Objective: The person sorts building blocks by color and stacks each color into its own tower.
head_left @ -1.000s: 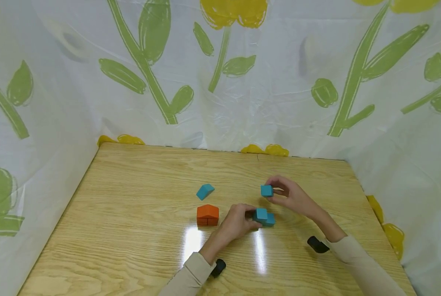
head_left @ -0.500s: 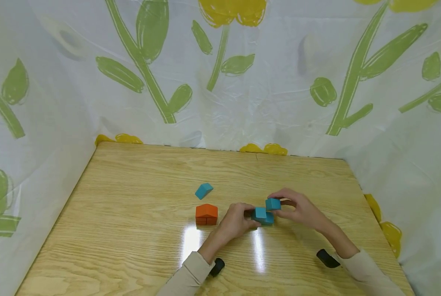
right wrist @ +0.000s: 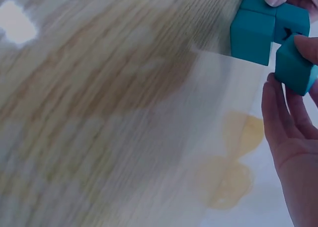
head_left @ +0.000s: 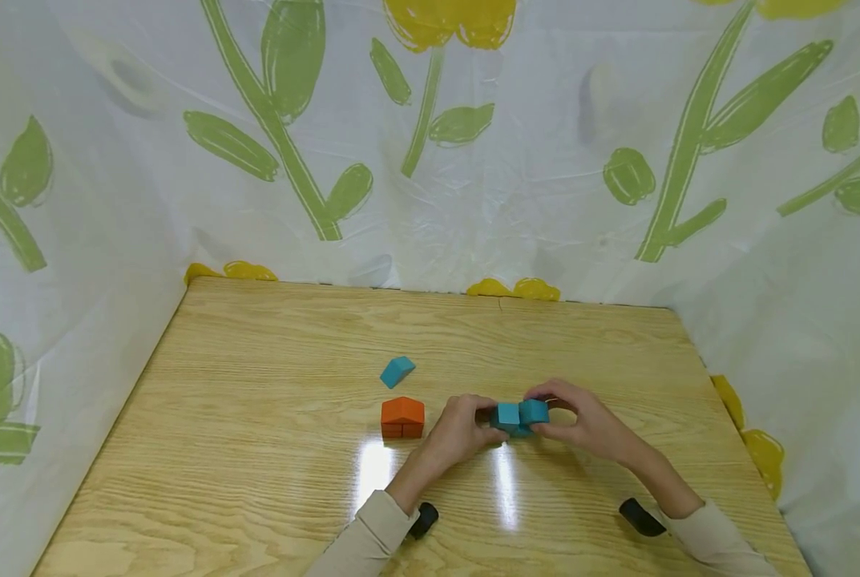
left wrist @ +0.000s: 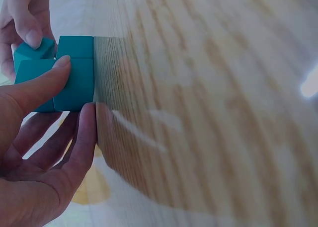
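Note:
Teal-blue wooden cubes stand together on the table in front of both hands. My left hand (head_left: 466,429) holds the left column, a cube (head_left: 508,414) on top of another cube (left wrist: 79,85), between thumb and fingers. Beside that column a third cube (right wrist: 251,36) rests on the table. My right hand (head_left: 581,421) pinches one more blue cube (head_left: 534,412), slightly tilted, close over this third cube. In the right wrist view a narrow gap shows between the pinched cube (right wrist: 293,65) and the cubes below and beside it.
An orange-red stack (head_left: 403,418) with a roof-shaped block on two small blocks stands left of my left hand. Behind it lies a blue roof-shaped block (head_left: 397,371). White cloth with flower prints (head_left: 530,200) borders the wooden table (head_left: 292,344) at the back and sides.
The right hand has brought its blue cube toward me and down, from behind the stack to just over the lower right cube. The left hand has kept its hold on the left column.

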